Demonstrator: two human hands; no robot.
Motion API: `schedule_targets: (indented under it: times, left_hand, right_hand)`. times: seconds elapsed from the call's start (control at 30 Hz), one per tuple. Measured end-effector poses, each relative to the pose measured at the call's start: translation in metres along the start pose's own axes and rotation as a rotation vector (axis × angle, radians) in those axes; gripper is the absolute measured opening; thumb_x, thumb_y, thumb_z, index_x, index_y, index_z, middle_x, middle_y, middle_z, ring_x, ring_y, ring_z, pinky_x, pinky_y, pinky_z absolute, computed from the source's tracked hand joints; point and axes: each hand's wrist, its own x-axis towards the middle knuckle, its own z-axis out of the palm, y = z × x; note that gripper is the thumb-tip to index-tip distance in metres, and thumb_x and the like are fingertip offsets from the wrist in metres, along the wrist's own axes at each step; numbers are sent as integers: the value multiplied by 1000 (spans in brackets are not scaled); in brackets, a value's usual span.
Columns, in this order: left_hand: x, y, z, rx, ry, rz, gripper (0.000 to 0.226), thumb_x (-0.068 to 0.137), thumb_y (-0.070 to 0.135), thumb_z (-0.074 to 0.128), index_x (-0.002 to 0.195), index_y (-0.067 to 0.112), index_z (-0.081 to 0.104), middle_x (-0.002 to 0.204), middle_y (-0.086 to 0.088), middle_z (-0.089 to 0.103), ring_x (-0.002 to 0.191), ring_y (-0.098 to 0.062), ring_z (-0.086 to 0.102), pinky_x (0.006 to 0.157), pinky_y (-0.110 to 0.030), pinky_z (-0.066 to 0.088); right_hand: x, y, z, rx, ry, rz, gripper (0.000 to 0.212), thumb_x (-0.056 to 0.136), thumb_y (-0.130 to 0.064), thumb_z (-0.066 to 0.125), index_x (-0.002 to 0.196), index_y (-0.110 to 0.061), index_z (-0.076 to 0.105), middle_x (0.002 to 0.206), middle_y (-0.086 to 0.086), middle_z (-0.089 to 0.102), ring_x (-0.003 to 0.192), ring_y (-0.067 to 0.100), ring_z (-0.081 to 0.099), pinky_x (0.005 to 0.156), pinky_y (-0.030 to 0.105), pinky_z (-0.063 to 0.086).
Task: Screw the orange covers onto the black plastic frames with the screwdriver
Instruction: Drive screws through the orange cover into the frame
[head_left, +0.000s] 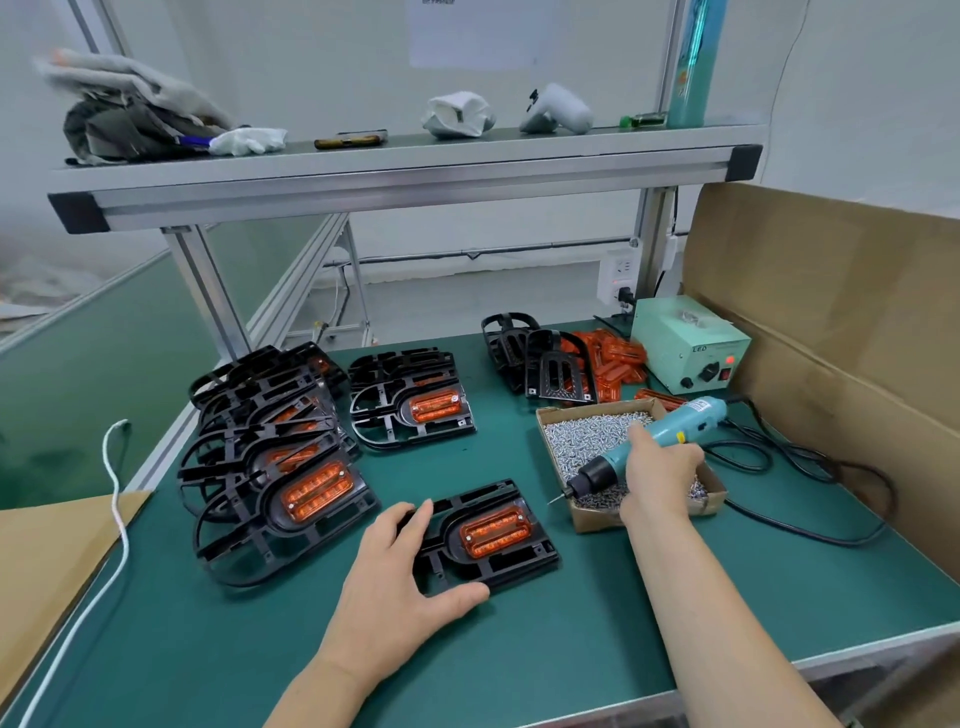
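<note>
A black plastic frame (511, 564) lies flat on the green mat with an orange cover (496, 531) seated in it. My left hand (397, 571) grips the frame's left end, fingers over the top edge and thumb along the near edge. My right hand (657, 475) holds a teal electric screwdriver (670, 431) over a cardboard box of silver screws (582, 436). Its bit points left and down, just past the box's left edge.
Stacks of frames with orange covers (283, 467) (413, 405) lie at the left and centre. Bare frames (550, 364) and loose orange covers (618, 358) sit at the back. A green power supply (685, 348), its black cable (810, 467) and a cardboard wall (831, 312) stand on the right.
</note>
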Motion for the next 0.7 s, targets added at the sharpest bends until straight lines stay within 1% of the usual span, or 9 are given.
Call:
schedule_targets:
  times: [0.1, 0.2, 0.27, 0.37, 0.47, 0.53, 0.6, 0.67, 0.7]
  left_hand:
    - [0, 1, 0, 4, -3, -5, 126, 49, 101, 48, 155, 37, 24, 152, 21, 20, 144, 0, 17, 120, -29, 24]
    - [-1, 2, -1, 4, -3, -9, 126, 49, 101, 48, 155, 37, 24, 152, 21, 20, 144, 0, 17, 119, -30, 25]
    - [-1, 3, -2, 7, -5, -10, 126, 48, 101, 47, 155, 37, 23, 153, 22, 20, 144, 0, 17, 119, -28, 23]
    - [-1, 4, -3, -1, -7, -7, 127, 48, 101, 49, 155, 37, 23, 153, 22, 20, 144, 0, 16, 119, -28, 22]
    - [-1, 4, -4, -13, -10, -5, 127, 47, 99, 51, 155, 38, 23, 153, 22, 19, 145, 0, 16, 120, -30, 24]
    - [-1, 5, -4, -19, -6, 1, 128, 48, 97, 55, 156, 38, 20, 153, 23, 19, 144, -1, 18, 119, -31, 26]
    - [-1, 4, -3, -20, 14, 11, 128, 50, 94, 59, 156, 38, 14, 153, 23, 19, 144, -1, 19, 118, -31, 27]
    - [-1, 4, -3, 8, 48, 22, 127, 53, 90, 63, 157, 39, 9, 153, 21, 20, 144, -2, 21, 118, -32, 29]
    - [0, 5, -2, 31, 70, 30, 126, 55, 88, 64, 157, 39, 8, 153, 20, 22, 144, -3, 21, 117, -32, 29]
  right_hand:
    - [-2, 1, 3, -137, 29, -53, 53, 91, -10, 74, 132, -5, 40, 133, 18, 49, 100, 29, 62, 86, 34, 50]
    - [-6, 4, 2, -258, 45, -164, 84, 88, -8, 77, 155, -2, 25, 151, 19, 29, 128, 38, 51, 110, 43, 46]
    - [-11, 6, -1, -277, 35, -249, 89, 88, -5, 75, 159, -3, 20, 156, 15, 22, 137, 36, 44, 114, 45, 42]
    - [-21, 9, -9, -274, -4, -379, 76, 91, 3, 65, 156, -3, 27, 158, 8, 18, 140, 29, 40, 115, 42, 41]
    - [-31, 13, -18, -302, -67, -507, 62, 93, 8, 56, 151, -4, 36, 157, 8, 23, 144, 23, 35, 120, 38, 33]
    - [-35, 16, -25, -341, -114, -590, 54, 93, 10, 55, 144, -2, 45, 151, 10, 33, 141, 24, 38, 120, 37, 30]
    - [-36, 19, -31, -421, -138, -664, 45, 90, 11, 56, 134, 0, 54, 142, 10, 42, 136, 26, 42, 116, 29, 29]
    - [-35, 19, -34, -468, -144, -689, 39, 89, 12, 57, 126, 0, 60, 134, 10, 46, 131, 27, 46, 111, 22, 27]
    - [-35, 18, -34, -479, -139, -692, 37, 89, 12, 57, 123, 1, 61, 132, 10, 47, 130, 28, 46, 110, 22, 27]
